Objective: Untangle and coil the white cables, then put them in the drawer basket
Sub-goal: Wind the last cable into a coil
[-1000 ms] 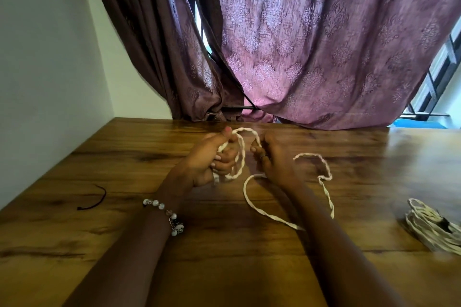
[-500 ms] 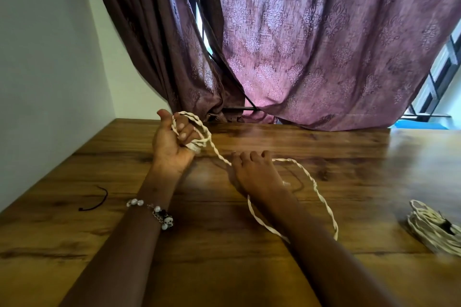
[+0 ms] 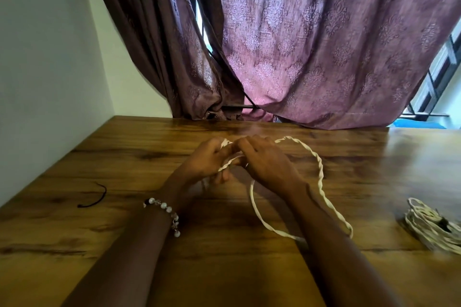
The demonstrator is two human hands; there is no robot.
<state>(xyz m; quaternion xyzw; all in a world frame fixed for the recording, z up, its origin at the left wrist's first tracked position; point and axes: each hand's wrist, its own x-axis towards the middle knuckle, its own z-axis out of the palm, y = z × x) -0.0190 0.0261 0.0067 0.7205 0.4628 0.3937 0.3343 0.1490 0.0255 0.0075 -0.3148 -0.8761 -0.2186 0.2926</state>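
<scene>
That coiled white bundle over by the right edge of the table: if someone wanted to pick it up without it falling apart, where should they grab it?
Probably across the middle of the coiled bundle, where a dark tie seems to cinch the loops together. Come from above with the right hand, the nearer one. The bundle lies flat on the table, so fingers can close over all strands at once; grabbing one end loop risks pulling it loose.

table (image 3: 249, 269): brown wood, smooth and a bit shiny
cable (image 3: 320, 172): white, twisted like rope
curtain (image 3: 324, 45): purple cloth with a pattern
bracelet (image 3: 164, 209): shiny round beads
</scene>
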